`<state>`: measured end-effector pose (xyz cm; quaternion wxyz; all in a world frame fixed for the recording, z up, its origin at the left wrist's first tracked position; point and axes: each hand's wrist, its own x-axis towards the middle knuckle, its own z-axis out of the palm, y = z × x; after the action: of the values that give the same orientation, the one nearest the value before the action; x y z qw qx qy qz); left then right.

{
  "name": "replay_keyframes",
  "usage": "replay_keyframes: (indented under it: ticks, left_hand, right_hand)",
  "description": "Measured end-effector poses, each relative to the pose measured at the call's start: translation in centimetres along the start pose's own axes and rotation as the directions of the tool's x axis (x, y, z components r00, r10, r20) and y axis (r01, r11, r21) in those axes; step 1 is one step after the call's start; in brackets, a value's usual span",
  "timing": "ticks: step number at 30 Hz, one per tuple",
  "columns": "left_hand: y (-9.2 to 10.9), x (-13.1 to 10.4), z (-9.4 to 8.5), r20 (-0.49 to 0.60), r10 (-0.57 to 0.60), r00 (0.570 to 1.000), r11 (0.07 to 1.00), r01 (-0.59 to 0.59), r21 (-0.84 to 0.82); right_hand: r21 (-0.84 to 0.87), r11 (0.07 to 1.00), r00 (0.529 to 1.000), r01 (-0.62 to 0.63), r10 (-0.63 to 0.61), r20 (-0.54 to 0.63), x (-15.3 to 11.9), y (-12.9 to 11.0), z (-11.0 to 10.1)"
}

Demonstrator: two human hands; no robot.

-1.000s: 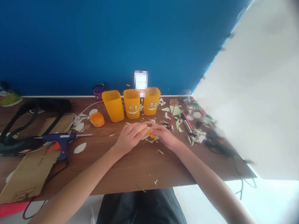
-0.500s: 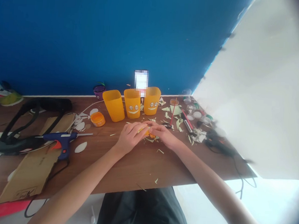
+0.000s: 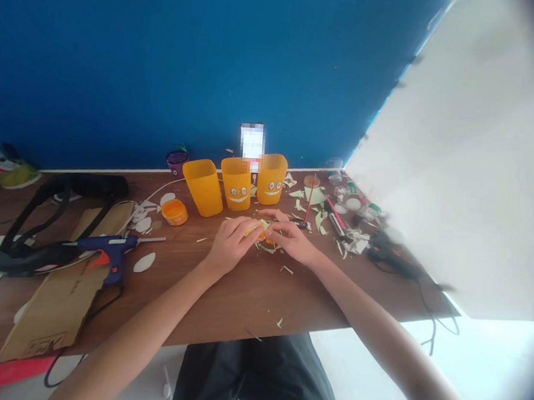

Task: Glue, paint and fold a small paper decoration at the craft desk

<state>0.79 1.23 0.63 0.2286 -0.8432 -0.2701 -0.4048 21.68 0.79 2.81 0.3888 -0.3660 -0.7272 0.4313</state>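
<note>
Both hands meet over the middle of the brown table. My left hand has its fingers wrapped round a small orange and yellow piece, mostly hidden by the fingers. From the right, my right hand touches the same piece with thumb and index finger, its other fingers reaching forward. Behind them stand three upright yellow cups: a plain one at the left, one with a smiling face in the middle, and another with a face at the right. Pale paper scraps lie beneath the hands.
At the left are a blue glue gun, cardboard, a black strap frame and an open orange tub. Scraps, a brush, a marker and small lids litter the right. A lit screen stands behind the cups.
My right hand's fingers have spread and lifted a little from my left hand, and more of the piece between the hands shows. The cups have not moved.
</note>
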Motion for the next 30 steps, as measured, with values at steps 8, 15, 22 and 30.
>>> replay_keyframes:
  ticks: [8,15,22,30]
  left_hand:
    - [0.05,0.39,-0.46,0.047,0.118,0.992,0.984,-0.123,0.128]
    - [0.20,0.25,-0.39,0.093,0.082,0.992,0.993,-0.089,0.080]
    - [0.40,0.19,-0.04,0.110,0.094,0.990,0.987,-0.107,0.121]
    - [0.80,0.45,0.07,0.101,0.112,0.989,0.977,-0.129,0.170]
  right_hand:
    - [0.154,0.983,0.995,-0.100,0.094,0.042,0.10,0.02,-0.10]
    - [0.326,0.930,0.985,-0.172,0.164,0.051,0.06,-0.29,0.02]
    - [0.427,0.879,0.978,-0.210,0.193,0.083,0.04,-0.23,0.05]
    - [0.429,0.879,0.978,-0.207,0.182,0.098,-0.01,-0.31,0.13]
